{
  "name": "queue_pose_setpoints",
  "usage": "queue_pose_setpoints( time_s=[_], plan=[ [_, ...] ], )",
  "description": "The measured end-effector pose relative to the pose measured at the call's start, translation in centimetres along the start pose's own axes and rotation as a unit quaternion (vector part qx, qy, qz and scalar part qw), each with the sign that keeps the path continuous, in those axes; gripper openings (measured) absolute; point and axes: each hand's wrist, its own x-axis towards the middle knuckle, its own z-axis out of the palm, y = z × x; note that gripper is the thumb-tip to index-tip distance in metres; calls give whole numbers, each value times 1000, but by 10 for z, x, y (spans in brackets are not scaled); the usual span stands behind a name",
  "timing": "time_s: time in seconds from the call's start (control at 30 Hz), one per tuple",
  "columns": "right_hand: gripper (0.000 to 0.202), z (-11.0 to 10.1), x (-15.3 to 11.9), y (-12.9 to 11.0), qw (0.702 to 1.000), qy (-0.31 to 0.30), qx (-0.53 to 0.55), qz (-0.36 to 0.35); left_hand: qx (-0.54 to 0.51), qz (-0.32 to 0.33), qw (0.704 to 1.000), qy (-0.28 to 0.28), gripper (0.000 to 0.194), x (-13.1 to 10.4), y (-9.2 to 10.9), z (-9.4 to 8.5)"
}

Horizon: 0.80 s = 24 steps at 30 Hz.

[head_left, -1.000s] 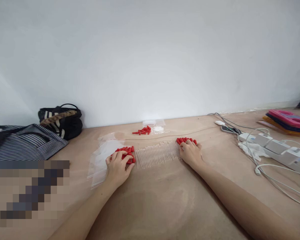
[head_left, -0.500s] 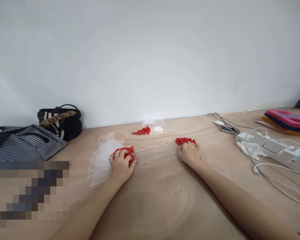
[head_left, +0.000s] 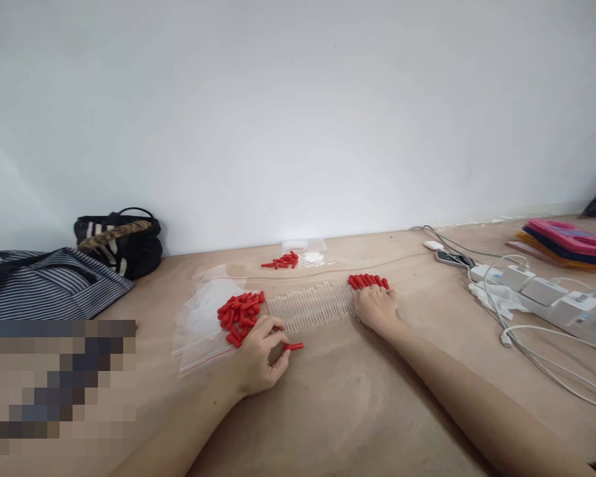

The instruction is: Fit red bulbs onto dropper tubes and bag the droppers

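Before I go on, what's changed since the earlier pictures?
The left hand moved off the pile of red pieces, rightward and closer to you, and now pinches one red piece. The right hand, by the red row, and the clear sticks stayed put.

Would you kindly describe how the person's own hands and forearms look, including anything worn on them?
The left hand and right hand are bare, with no gloves, rings or watch visible. No sleeve covers the left forearm or right forearm where they show.
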Motion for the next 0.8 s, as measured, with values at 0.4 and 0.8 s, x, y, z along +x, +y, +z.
queue_pose_setpoints(
  time_s=[0.4,0.8],
  plan=[
    [16,-4,-17,-2,944,125,245,-183,-85,-83,989,-83,12,2,5,10],
    [29,-20,-65,-32,884,87,306,-342,-31,-182,983,-21,11,-1,0,17]
  ],
)
